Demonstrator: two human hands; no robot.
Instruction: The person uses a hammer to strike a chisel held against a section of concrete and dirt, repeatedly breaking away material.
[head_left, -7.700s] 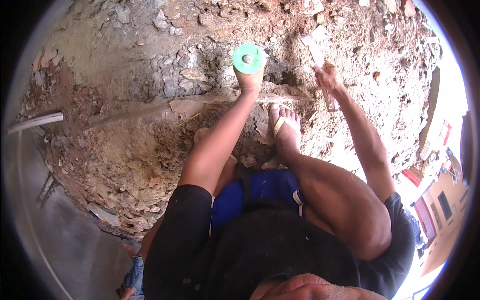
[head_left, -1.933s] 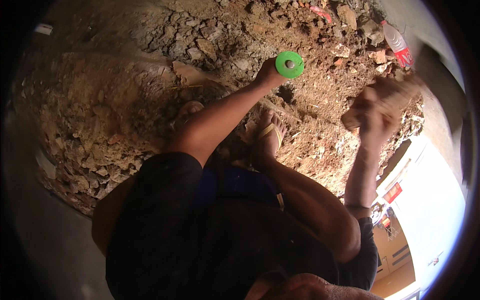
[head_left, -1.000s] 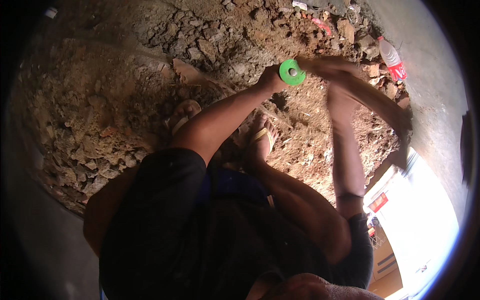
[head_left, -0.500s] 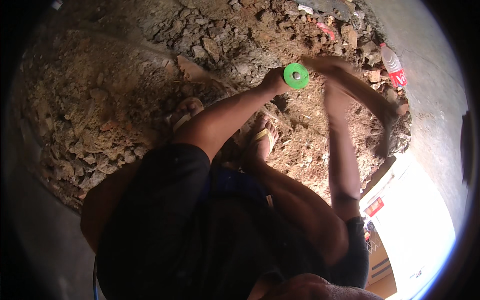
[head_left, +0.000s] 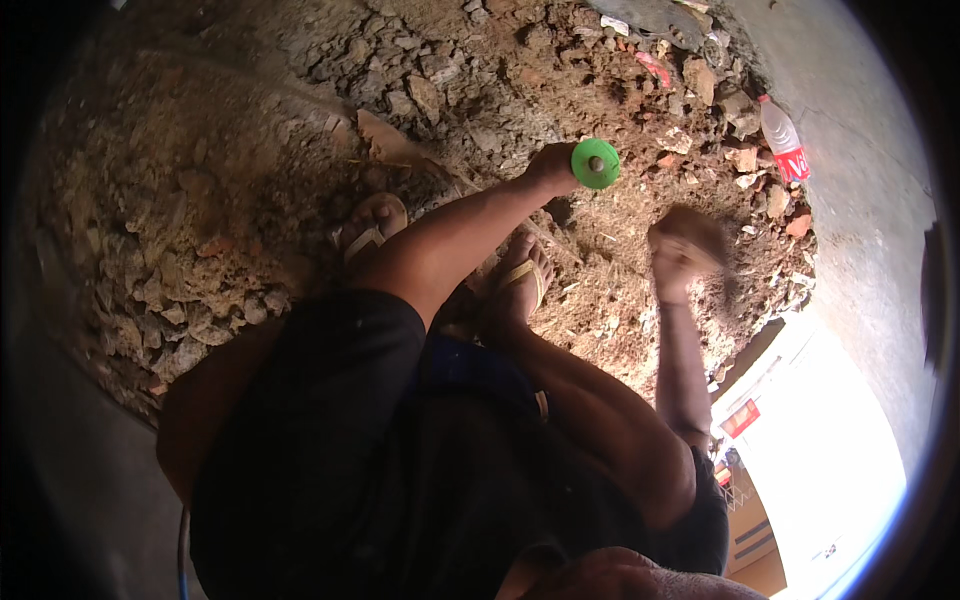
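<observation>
My left hand (head_left: 550, 172) is closed around a chisel with a round green hand guard (head_left: 609, 176). The chisel's metal striking end shows in the middle of the guard; its shaft below is hidden. To the right, apart from the chisel, my right hand (head_left: 672, 268) is wrapped round a hammer (head_left: 706, 232). Motion smears the hammer, and its head cannot be made out clearly. Broken soil (head_left: 610, 290) lies beneath both hands.
My sandalled feet (head_left: 525, 280) stand on the rubble just below the left hand. Heaped stones (head_left: 200, 300) cover the left side. A plastic bottle with a red label (head_left: 783, 140) lies at the right, by the concrete floor (head_left: 860, 210). A bright opening (head_left: 830, 420) sits lower right.
My right hand has moved down and slightly right, and the hammer has swung from a long sideways position to a foreshortened blur. The left hand and chisel have barely shifted.
</observation>
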